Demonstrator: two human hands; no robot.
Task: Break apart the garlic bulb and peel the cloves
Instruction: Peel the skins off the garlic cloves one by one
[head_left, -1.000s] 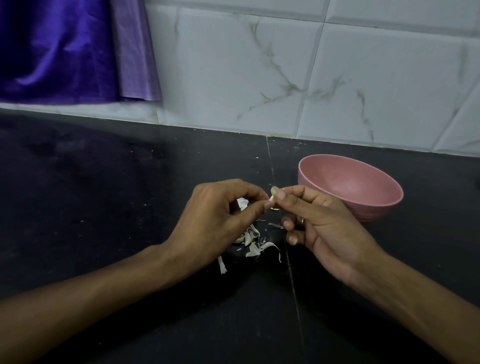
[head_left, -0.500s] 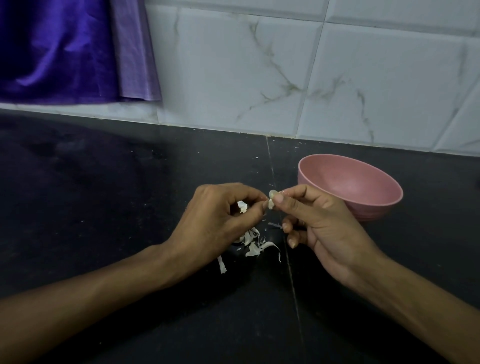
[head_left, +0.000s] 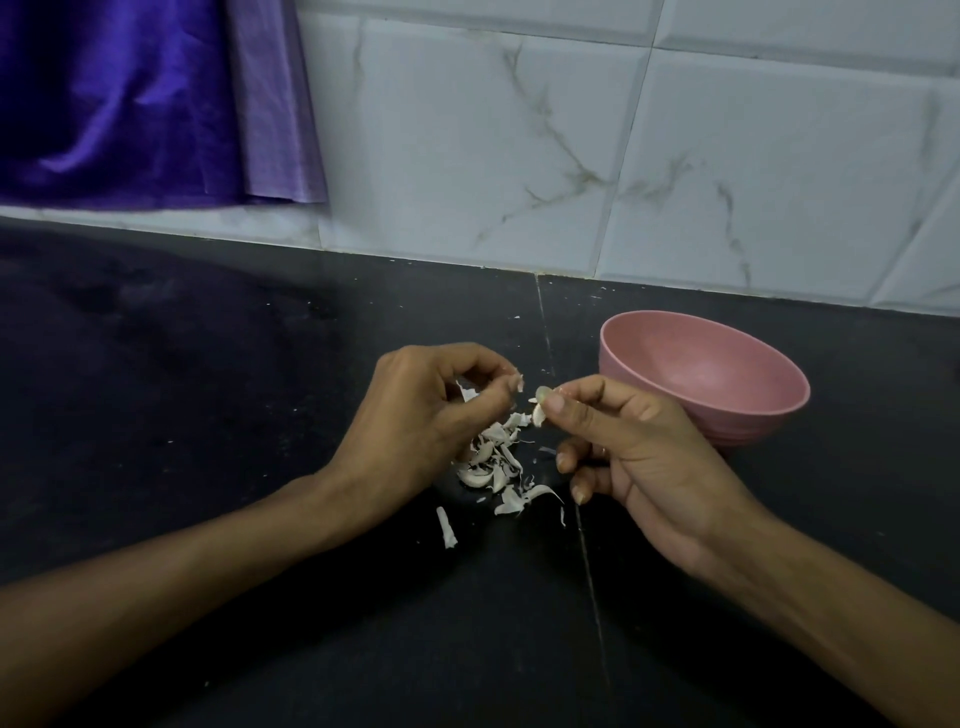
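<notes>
Head view: right hand (head_left: 631, 449) pinches garlic clove (head_left: 540, 406) beside bowl (head_left: 779, 410); left hand (head_left: 423, 415) pinches skin (head_left: 516, 383).

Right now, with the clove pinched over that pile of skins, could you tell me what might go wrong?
The garlic clove is held only at the right hand's fingertips, so it may slip and drop into the peel pile, where it would be hard to spot. The left hand seems to pinch a peel scrap that could scatter on the counter. The pink bowl sits close beside the right hand and could get nudged.
</notes>
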